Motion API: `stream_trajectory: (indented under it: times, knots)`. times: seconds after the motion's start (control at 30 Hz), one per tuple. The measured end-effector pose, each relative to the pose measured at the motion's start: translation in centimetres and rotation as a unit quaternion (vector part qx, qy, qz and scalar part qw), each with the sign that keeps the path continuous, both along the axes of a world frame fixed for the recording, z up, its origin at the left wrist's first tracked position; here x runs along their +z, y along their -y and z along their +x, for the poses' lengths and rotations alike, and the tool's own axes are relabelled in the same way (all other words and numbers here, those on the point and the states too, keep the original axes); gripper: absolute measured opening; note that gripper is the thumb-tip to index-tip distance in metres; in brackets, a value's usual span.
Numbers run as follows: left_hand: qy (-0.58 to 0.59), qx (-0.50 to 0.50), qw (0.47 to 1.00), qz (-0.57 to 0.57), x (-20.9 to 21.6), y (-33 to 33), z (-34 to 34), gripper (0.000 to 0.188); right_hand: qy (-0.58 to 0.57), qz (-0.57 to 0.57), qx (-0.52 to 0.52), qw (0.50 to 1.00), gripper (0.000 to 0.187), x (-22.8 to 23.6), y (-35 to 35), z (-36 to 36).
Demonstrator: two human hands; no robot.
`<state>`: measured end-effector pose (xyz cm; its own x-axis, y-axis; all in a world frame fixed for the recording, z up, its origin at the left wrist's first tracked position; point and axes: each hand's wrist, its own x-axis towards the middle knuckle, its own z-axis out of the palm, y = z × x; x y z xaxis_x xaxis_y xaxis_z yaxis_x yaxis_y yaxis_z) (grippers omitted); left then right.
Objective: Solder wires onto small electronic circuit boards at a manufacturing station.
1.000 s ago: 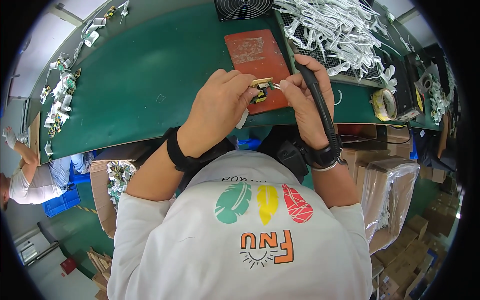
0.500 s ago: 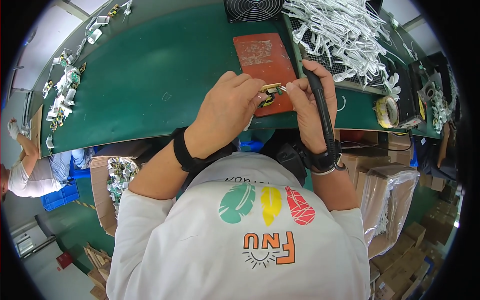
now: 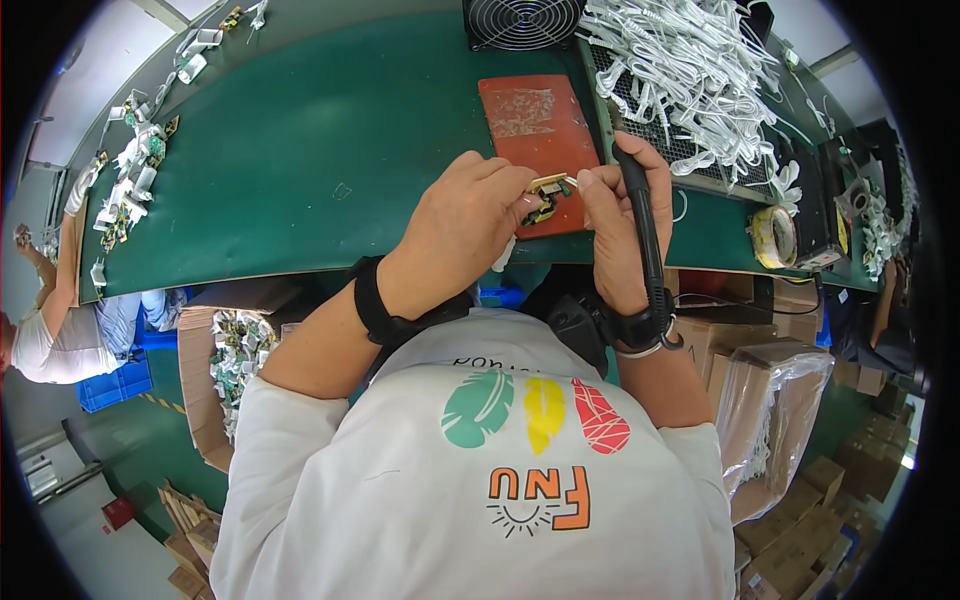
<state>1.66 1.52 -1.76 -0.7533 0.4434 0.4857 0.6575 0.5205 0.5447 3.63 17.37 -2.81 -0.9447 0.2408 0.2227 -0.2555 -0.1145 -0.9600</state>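
Observation:
My left hand (image 3: 465, 205) pinches a small circuit board (image 3: 546, 196) with green, yellow and black parts between thumb and fingertips. It is held above the near part of a red-brown plate (image 3: 530, 125) on the bench. Close to its right side, my right hand (image 3: 622, 225) is closed, with thumb and finger on a thin white wire (image 3: 572, 181) that reaches the board. Whether the wire is fixed to the board I cannot tell. A long black pen-shaped tool (image 3: 643, 215), like a soldering iron handle, lies along that same hand, its lower end by the wrist.
White cables (image 3: 690, 75) are heaped in a mesh tray at the back right, beside a black fan (image 3: 522, 20). A roll of yellow tape (image 3: 773, 237) stands at the right edge. Circuit boards (image 3: 138, 165) line the left side, where another person's gloved hand (image 3: 82, 185) reaches in.
The other person's gloved hand at the left has come up to the boards. My hands keep their hold with barely any shift; the whole view has moved slightly.

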Motion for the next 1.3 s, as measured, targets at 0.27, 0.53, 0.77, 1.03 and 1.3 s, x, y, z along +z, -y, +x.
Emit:
stream_trajectory:
  times: [0.27, 0.53, 0.77, 1.03, 1.3]
  knots:
    - [0.06, -0.015, 0.998, 0.022, 0.2, 0.1, 0.1, 0.012, -0.083, 0.094, -0.031, 0.992, 0.042, -0.3, 0.6, 0.3]
    - [0.111, -0.008, 0.993, 0.033, 0.5, 0.4, 0.0, 0.01, -0.087, 0.168, -0.037, 0.981, 0.042, -0.2, 0.5, 0.4]
    - [-0.163, -0.01, 0.974, -0.155, 0.7, 0.7, 0.4, 0.024, -0.009, 0.047, 0.031, 0.998, 0.038, -0.1, 0.6, 0.1]
    - [-0.301, -0.025, 0.88, -0.366, -1.5, 2.5, 1.3, 0.019, -0.028, 0.331, 0.091, 0.939, 0.042, -2.3, 0.6, 0.2]
    - [-0.211, -0.055, 0.893, -0.394, -0.7, 3.0, 1.3, 0.015, -0.132, 0.358, 0.089, 0.92, 0.053, -2.9, 1.2, 0.8]
